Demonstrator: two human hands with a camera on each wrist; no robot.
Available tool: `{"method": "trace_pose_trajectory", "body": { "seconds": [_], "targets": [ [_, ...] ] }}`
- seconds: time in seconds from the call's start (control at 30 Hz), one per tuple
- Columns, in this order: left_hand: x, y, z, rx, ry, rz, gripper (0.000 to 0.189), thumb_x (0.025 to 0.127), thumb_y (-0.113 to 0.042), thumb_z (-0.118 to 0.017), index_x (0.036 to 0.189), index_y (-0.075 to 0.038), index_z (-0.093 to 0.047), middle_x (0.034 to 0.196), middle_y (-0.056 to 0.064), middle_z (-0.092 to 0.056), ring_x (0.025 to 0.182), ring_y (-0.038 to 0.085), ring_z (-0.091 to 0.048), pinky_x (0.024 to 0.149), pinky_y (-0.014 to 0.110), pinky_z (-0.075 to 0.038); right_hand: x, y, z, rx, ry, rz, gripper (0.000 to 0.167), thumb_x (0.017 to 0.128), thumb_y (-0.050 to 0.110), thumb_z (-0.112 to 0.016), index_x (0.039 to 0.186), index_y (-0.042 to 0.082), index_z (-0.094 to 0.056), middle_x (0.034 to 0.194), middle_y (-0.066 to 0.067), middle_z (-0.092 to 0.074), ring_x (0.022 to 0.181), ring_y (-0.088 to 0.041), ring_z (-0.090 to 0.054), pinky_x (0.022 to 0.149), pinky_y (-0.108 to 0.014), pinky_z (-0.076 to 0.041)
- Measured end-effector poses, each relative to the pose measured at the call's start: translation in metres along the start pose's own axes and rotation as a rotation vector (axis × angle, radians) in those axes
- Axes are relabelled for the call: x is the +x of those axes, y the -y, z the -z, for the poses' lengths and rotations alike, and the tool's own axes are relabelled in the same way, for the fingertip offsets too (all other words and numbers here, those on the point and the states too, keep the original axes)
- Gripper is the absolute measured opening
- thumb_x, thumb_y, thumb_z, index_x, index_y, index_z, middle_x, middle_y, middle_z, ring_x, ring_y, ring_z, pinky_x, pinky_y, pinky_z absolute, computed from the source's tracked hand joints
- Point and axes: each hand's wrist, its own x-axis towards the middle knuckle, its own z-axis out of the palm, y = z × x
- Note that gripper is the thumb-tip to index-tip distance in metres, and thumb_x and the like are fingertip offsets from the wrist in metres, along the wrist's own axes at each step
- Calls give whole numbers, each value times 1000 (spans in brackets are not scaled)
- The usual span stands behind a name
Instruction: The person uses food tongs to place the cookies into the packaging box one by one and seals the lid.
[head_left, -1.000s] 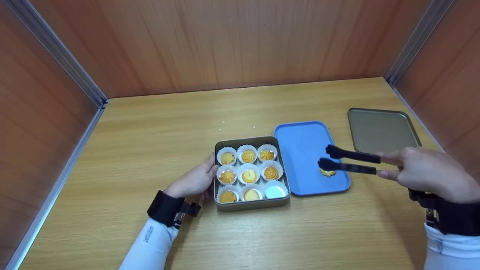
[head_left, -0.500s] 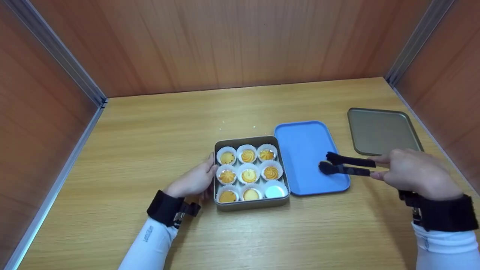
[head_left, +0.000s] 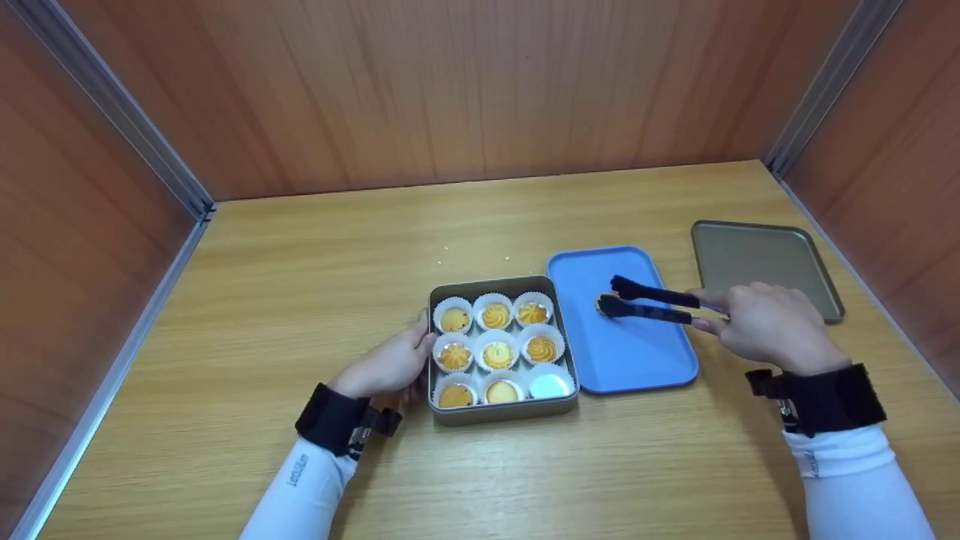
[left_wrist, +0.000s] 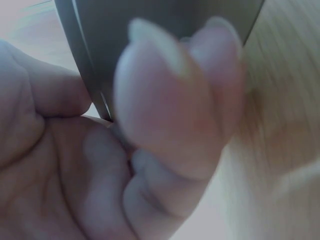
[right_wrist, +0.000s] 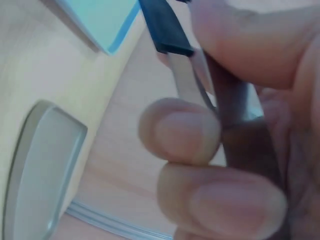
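My left hand (head_left: 390, 360) holds a square metal tin (head_left: 502, 414) by its left side, thumb at the rim and fingertips (left_wrist: 155, 95) curled by its outer wall in the left wrist view. Rows of white paper cups inside bear several piped cookies (head_left: 496, 315); the near right cup (head_left: 550, 383) shows a pale bluish bottom. My right hand (head_left: 772, 322) grips black-tipped tongs (head_left: 652, 312) with metal arms. Their tips are above the blue tray (head_left: 630, 360), and a bit of yellow cookie (head_left: 599, 303) peeks out beside the lower tip, the rest hidden.
A shallow brownish-grey metal lid (head_left: 765, 262) lies at the right, behind my right hand. Small white crumbs (head_left: 507, 259) dot the table behind the tin. Wood-patterned panels (head_left: 480, 97) enclose the table at the back and both sides.
The tongs dipped to the cookie on the blue tray, then moved left and away from me, the cookie coming along at their tips. My left hand and the tin stayed put.
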Motion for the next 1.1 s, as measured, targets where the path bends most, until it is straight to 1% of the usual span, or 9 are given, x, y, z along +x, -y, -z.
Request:
{"method": "trace_pose_trajectory", "body": {
  "seconds": [0.07, 0.3, 0.5, 0.57, 0.67, 0.77, 0.93, 1.07, 1.1],
  "targets": [
    [0, -1, 0, -6, 11, 16, 62, 110, -30, -32, 160, -14, 1, 85, 27, -62, 48, 26, -56, 46, 42, -53, 1, -1, -1, 6, -23, 9, 50, 97, 42, -62, 139, 15, -60, 62, 1, -44, 47, -16, -36, 40, -28, -28],
    [0, -2, 0, -10, 22, 25, 62, 110, -30, -33, 160, -13, 1, 72, 22, -60, 47, 26, -56, 46, 42, -53, 2, -3, -2, 25, -17, -2, 51, 97, 43, -62, 139, 14, -60, 65, 1, -50, 47, -16, -37, 41, -29, -28],
    [0, 1, -1, -4, -5, -20, 62, 110, -27, -32, 159, -12, 2, 135, 35, -48, 46, 27, -58, 45, 43, -53, 6, -1, -7, 38, -5, 15, 52, 96, 39, -64, 140, 11, -59, 61, 1, -42, 46, -16, -37, 41, -28, -28],
    [0, 2, -1, 5, -12, -30, 62, 110, -27, -32, 159, -11, 2, 136, 33, -48, 45, 26, -58, 44, 43, -53, 7, -1, -9, 42, -14, 23, 51, 96, 35, -66, 139, 11, -59, 61, 1, -42, 46, -15, -37, 40, -28, -28],
    [0, 2, -1, 9, -7, -21, 63, 110, -28, -32, 159, -11, 3, 95, 29, -64, 45, 26, -57, 45, 43, -53, 9, 0, -12, 48, -15, 20, 50, 96, 35, -65, 139, 11, -59, 61, 1, -41, 46, -15, -36, 41, -28, -27],
    [0, 3, -1, 11, 0, -15, 63, 110, -29, -32, 159, -11, 3, 68, 21, -60, 44, 25, -57, 45, 44, -53, 9, -1, -14, 38, -23, 14, 48, 96, 35, -65, 138, 12, -60, 60, 1, -40, 47, -16, -36, 41, -28, -27],
    [0, 4, -1, 9, -8, -24, 63, 110, -29, -32, 159, -12, 3, 109, 31, -62, 46, 26, -58, 45, 44, -53, 9, -2, -13, 9, -44, 22, 48, 97, 38, -64, 138, 12, -61, 58, 2, -37, 46, -16, -34, 41, -28, -26],
    [0, 3, -1, 12, -3, -21, 63, 110, -29, -32, 159, -12, 3, 102, 35, -61, 45, 25, -58, 45, 44, -53, 7, -3, -9, 5, -62, 25, 50, 97, 41, -63, 138, 12, -60, 59, 2, -39, 46, -16, -35, 41, -28, -27],
    [1, 3, -1, 10, -5, -26, 63, 110, -29, -32, 159, -11, 3, 113, 34, -60, 46, 26, -58, 45, 44, -53, 6, -4, -8, 5, -69, 25, 50, 97, 41, -62, 138, 12, -60, 60, 1, -40, 47, -16, -35, 41, -28, -27]
  ]
}}
